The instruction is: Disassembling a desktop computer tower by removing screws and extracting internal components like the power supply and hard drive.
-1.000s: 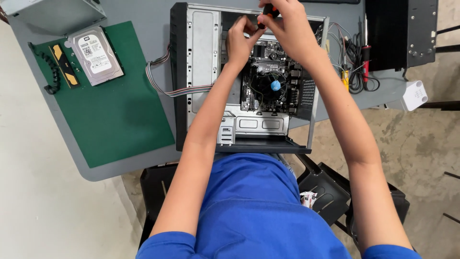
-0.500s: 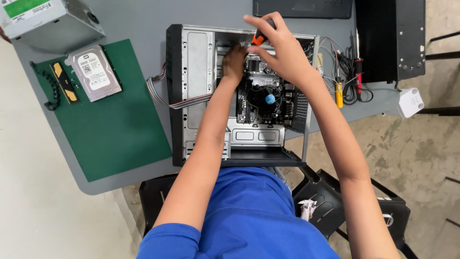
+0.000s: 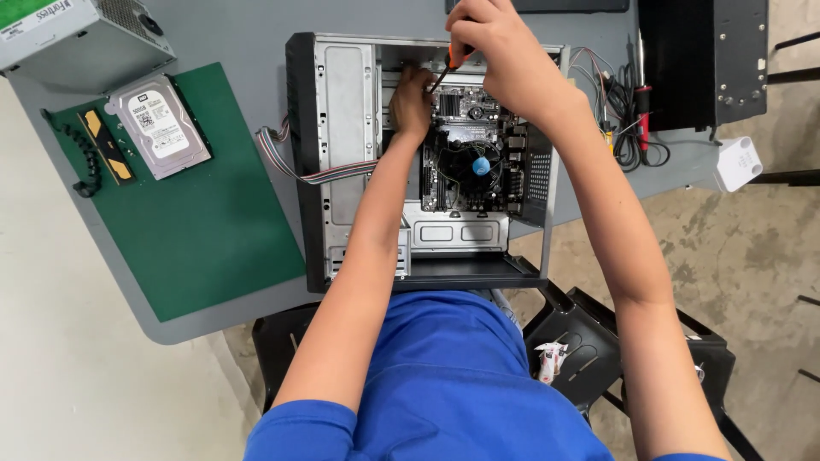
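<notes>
A grey table (image 3: 213,26) fills the view from above, and on it an open desktop computer case (image 3: 342,154) lies on its side in front of you, its side panel off. Left of the case, a green mat (image 3: 196,230) holds a removed hard drive (image 3: 158,126) and a memory stick (image 3: 104,145), with a power supply box (image 3: 81,30) at the table's far left corner. By the look of it, the teardown is well along, while the motherboard (image 3: 474,162) with its cooler fan is still seated inside. Your right hand (image 3: 495,51), above the case's far end, is closed around an orange-handled screwdriver (image 3: 448,64) whose shaft angles down toward the board's top edge. Your left hand (image 3: 412,102) reaches inside just beside the tip, fingers curled; what they hold cannot be seen.
</notes>
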